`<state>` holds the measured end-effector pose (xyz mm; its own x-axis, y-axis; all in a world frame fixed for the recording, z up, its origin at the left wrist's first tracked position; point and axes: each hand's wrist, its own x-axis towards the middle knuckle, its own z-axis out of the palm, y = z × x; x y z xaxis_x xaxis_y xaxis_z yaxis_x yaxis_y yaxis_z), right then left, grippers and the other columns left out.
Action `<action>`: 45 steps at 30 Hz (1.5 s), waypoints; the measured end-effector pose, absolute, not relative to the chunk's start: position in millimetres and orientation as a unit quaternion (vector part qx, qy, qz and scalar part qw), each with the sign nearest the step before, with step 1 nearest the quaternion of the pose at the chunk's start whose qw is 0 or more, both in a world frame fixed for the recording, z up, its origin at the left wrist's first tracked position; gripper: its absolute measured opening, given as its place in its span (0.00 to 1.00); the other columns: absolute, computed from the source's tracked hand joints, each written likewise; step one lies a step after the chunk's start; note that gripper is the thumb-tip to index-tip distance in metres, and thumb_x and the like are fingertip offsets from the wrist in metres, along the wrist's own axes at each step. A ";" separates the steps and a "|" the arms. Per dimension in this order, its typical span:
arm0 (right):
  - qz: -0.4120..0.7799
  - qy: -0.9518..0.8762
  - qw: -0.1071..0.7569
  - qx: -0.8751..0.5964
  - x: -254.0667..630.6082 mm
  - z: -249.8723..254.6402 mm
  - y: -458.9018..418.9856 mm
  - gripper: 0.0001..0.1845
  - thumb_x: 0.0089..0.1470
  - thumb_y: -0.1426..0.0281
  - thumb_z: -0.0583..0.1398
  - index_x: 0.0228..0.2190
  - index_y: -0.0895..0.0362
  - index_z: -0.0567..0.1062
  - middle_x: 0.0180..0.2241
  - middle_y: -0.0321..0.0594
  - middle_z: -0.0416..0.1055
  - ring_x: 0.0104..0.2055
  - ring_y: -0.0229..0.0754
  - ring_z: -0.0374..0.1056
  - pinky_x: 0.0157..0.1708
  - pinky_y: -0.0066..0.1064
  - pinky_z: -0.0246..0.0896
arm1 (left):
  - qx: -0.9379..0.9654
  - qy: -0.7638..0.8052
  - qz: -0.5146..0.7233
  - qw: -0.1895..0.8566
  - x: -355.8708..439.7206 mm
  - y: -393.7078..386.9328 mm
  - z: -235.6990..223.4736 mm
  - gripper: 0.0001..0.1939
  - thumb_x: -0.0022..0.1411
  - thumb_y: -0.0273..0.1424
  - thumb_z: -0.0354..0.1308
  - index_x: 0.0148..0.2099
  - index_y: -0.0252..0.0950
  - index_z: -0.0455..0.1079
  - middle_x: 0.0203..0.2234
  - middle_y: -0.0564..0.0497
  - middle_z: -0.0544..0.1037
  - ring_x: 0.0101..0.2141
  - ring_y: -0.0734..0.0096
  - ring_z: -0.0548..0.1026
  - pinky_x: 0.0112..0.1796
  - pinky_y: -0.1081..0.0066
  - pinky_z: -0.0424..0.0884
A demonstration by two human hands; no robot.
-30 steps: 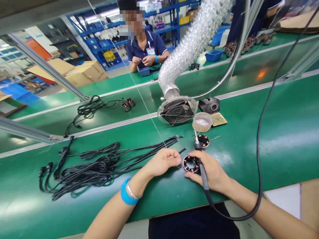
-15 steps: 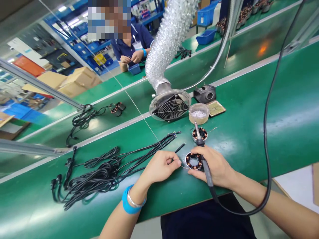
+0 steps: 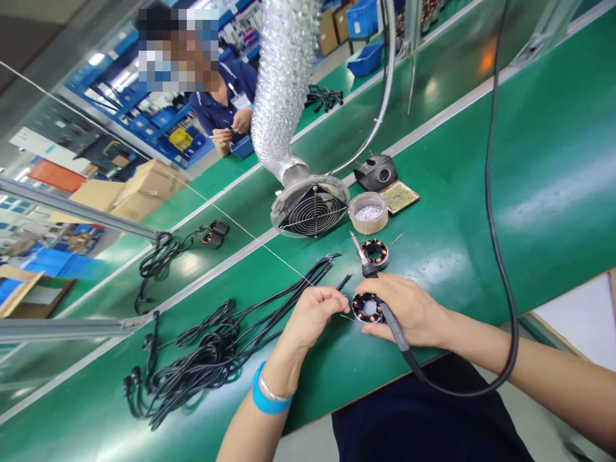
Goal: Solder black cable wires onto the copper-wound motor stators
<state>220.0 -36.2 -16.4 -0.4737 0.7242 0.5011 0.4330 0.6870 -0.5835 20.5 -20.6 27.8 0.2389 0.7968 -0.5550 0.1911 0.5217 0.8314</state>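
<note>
My left hand [image 3: 315, 313] is pinched on a thin solder wire [image 3: 250, 235] that runs up and away to the left. Its tip reaches toward a round copper-wound stator [image 3: 366, 307] lying on the green bench [image 3: 481, 212]. My right hand [image 3: 409, 311] rests against that stator and grips a black soldering iron [image 3: 380, 295], whose tip points up and away. A second stator [image 3: 375, 252] lies just beyond the iron's tip. Black cable ends [image 3: 327, 263] lie close by my left fingers.
A fume fan [image 3: 310, 210] on a silver hose [image 3: 283, 83] stands behind the work, with a tub of solder bits [image 3: 368, 213] and an iron stand [image 3: 376, 172] beside it. Black cables [image 3: 202, 353] pile at the left. A co-worker [image 3: 219, 102] sits across.
My view has tilted and swung right, so everything has shifted in frame. Both hands stay on the near stator, the left still pinching the wire, the right still holding the iron.
</note>
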 end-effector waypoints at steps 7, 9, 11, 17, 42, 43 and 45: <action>0.203 -0.834 0.384 -0.342 220.7 -17.3 -35.9 0.31 0.41 0.70 0.71 0.45 0.57 0.64 0.36 0.38 0.69 0.36 0.40 0.65 0.36 0.32 0.64 | 0.452 0.553 0.219 0.665 14.0 -38.0 28.0 0.32 0.42 0.54 0.69 0.30 0.26 0.70 0.19 0.52 0.66 0.21 0.82 0.57 0.24 0.77 0.50; 0.201 -0.835 0.382 -0.342 221.1 -17.9 -36.1 0.30 0.42 0.70 0.71 0.45 0.57 0.64 0.37 0.39 0.69 0.36 0.40 0.65 0.37 0.32 0.64 | 0.480 0.553 0.201 0.651 6.0 -42.5 27.9 0.32 0.44 0.55 0.69 0.30 0.26 0.71 0.23 0.49 0.69 0.24 0.80 0.59 0.26 0.76 0.53; 0.195 -0.837 0.383 -0.340 221.5 -18.6 -36.4 0.29 0.44 0.69 0.70 0.46 0.57 0.64 0.37 0.39 0.69 0.37 0.41 0.66 0.37 0.33 0.64 | 0.488 0.547 0.178 0.657 -0.3 -45.4 26.2 0.31 0.47 0.54 0.67 0.29 0.26 0.71 0.22 0.49 0.69 0.23 0.81 0.57 0.26 0.76 0.52; 0.169 -0.843 0.388 -0.332 224.4 -21.9 -37.2 0.21 0.55 0.65 0.63 0.47 0.57 0.64 0.39 0.42 0.71 0.37 0.43 0.69 0.37 0.34 0.67 | 0.393 0.509 0.202 0.738 16.7 -56.7 18.4 0.27 0.41 0.49 0.72 0.25 0.27 0.74 0.14 0.53 0.63 0.17 0.84 0.51 0.21 0.75 0.43; 0.264 -0.753 0.459 -0.391 213.9 6.8 -34.5 0.18 0.56 0.70 0.62 0.48 0.54 0.66 0.40 0.40 0.72 0.35 0.34 0.71 0.37 0.25 0.71 | 0.614 0.530 0.245 0.530 -34.6 -57.3 17.3 0.17 0.62 0.42 0.57 0.34 0.31 0.66 0.15 0.59 0.53 0.19 0.81 0.49 0.22 0.76 0.47; 0.300 -0.741 0.470 -0.375 207.6 10.9 -35.7 0.19 0.56 0.72 0.62 0.48 0.54 0.65 0.38 0.38 0.72 0.34 0.32 0.70 0.37 0.23 0.70 | 0.621 0.533 0.240 0.522 -33.9 -61.5 19.7 0.17 0.62 0.43 0.57 0.34 0.31 0.66 0.15 0.60 0.52 0.19 0.81 0.48 0.22 0.76 0.47; 0.354 -0.725 0.477 -0.347 199.1 18.2 -38.8 0.19 0.56 0.75 0.60 0.48 0.53 0.63 0.35 0.36 0.70 0.32 0.31 0.69 0.34 0.21 0.69 | 0.634 0.545 0.239 0.494 -29.1 -69.9 24.0 0.17 0.64 0.43 0.57 0.35 0.31 0.66 0.15 0.60 0.52 0.19 0.81 0.49 0.23 0.76 0.48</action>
<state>199.1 -38.8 18.2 -0.3029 0.8422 0.4460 0.1655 0.5074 -0.8457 -29.1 -69.9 24.0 0.2926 0.9269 -0.2352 0.4551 0.0813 0.8867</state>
